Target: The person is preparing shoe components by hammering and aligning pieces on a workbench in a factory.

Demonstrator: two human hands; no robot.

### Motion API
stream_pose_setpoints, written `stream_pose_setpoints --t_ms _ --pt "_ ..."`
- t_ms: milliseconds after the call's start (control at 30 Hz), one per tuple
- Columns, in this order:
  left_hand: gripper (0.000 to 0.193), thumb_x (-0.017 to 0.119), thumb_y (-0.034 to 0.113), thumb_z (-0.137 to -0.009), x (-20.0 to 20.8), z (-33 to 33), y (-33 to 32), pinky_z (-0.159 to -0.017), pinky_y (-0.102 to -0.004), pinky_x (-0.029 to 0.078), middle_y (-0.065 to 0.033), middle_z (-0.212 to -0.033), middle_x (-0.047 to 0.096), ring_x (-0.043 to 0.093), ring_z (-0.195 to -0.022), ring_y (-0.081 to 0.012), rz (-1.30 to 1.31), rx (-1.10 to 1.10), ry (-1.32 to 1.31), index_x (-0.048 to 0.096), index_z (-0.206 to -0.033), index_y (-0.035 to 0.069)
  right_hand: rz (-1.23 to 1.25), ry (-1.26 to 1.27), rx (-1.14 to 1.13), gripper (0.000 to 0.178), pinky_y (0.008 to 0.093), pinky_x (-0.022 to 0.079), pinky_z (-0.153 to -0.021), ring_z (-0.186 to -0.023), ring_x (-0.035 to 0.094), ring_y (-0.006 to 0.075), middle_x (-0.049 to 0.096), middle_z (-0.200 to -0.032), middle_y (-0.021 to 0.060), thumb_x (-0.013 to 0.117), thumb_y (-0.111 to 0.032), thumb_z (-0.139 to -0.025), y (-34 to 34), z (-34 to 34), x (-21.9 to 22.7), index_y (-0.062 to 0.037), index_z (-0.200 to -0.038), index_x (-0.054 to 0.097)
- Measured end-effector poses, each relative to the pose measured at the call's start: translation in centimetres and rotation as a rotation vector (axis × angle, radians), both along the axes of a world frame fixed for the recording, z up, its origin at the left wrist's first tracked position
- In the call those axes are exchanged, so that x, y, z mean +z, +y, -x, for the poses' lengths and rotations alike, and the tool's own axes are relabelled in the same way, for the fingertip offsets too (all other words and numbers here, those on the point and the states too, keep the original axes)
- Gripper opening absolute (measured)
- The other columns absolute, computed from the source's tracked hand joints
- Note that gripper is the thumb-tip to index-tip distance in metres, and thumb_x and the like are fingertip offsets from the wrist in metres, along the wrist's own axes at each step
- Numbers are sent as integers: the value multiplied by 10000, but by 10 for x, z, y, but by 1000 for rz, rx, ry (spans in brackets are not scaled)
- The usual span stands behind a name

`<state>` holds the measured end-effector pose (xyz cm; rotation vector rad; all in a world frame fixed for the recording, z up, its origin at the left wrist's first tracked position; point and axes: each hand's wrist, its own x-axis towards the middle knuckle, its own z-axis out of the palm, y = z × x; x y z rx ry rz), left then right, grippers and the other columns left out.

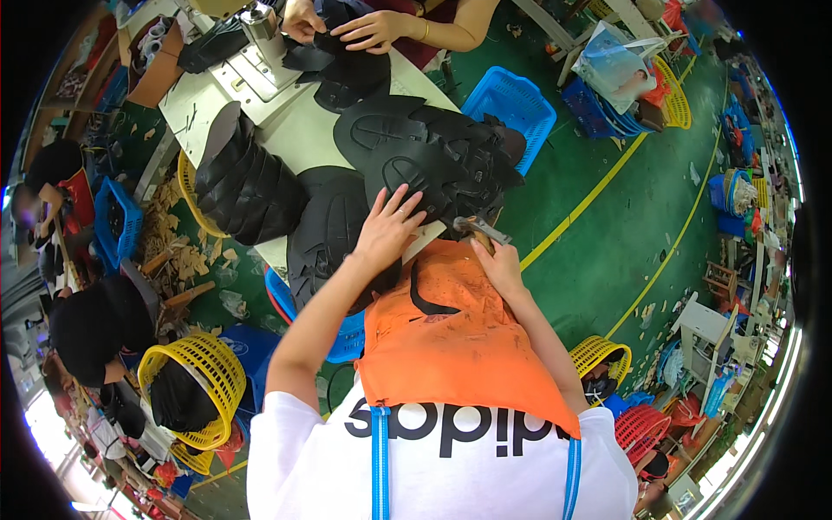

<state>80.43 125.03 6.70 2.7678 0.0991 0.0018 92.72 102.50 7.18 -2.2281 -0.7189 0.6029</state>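
My left hand [392, 227] lies with fingers spread on the near edge of a heap of black shoe-upper pieces [433, 165], palm down. In my right hand [500, 262], just right of the heap, is a hammer [482, 230]; my fingers wrap its handle, and its metal head points up beside the table's near corner. More stacked black pieces [329, 221] lie under and left of my left forearm. A curved, fanned stack [251, 178] of them stands farther left on the pale tabletop [290, 130].
Across the table a co-worker's hands [351, 28] handle black pieces beside a sewing machine [260, 35]. A blue basket [511, 108] adjoins the table's right side. Yellow baskets [192, 390] hold black material at lower left. Scraps [186, 260] litter the green floor.
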Motion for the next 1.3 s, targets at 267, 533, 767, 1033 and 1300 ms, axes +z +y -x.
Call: stream_pose_setpoints --t_ms 267,533,767,1033,1300 --pt "513 654 298 -808 -25 21 6 -1116 -461 228 -12 -1421 400 290 -1357 -273 23 -179 186 524 -1296 208 64 -48 198 289 438 474 -614 -697 619 364 624 -704 163 577 -324 -884 26 10 -5 -61 -1003 590" --pt "458 639 274 -808 -33 20 13 -1108 -442 265 -50 -1382 443 330 -1332 -279 31 -248 63 574 -1236 125 198 -152 278 293 453 498 -575 -664 626 366 632 -706 168 552 -311 -901 40 22 -7 -34 -995 564" --pt "428 644 248 -795 -32 19 12 -1108 -454 265 -62 -1402 435 352 -1326 -298 98 -278 44 598 -1198 114 368 -358 423 222 444 514 -529 -613 639 360 626 -686 144 515 -258 -915 53 21 2 -37 -919 500" --pt "379 621 203 -810 -28 13 15 -1101 -450 287 -57 -1394 435 369 -1317 -296 106 -276 71 612 -1184 146 381 -226 501 261 467 517 -554 -655 640 382 641 -722 204 536 -254 -901 82 -22 21 -2 -958 492" --pt "408 630 216 -813 -33 7 31 -1079 -431 325 -47 -1437 388 392 -1301 -262 115 -382 86 597 -1218 173 274 -78 337 242 483 494 -588 -699 617 403 630 -785 204 546 -193 -865 39 26 -1 -21 -1001 444"
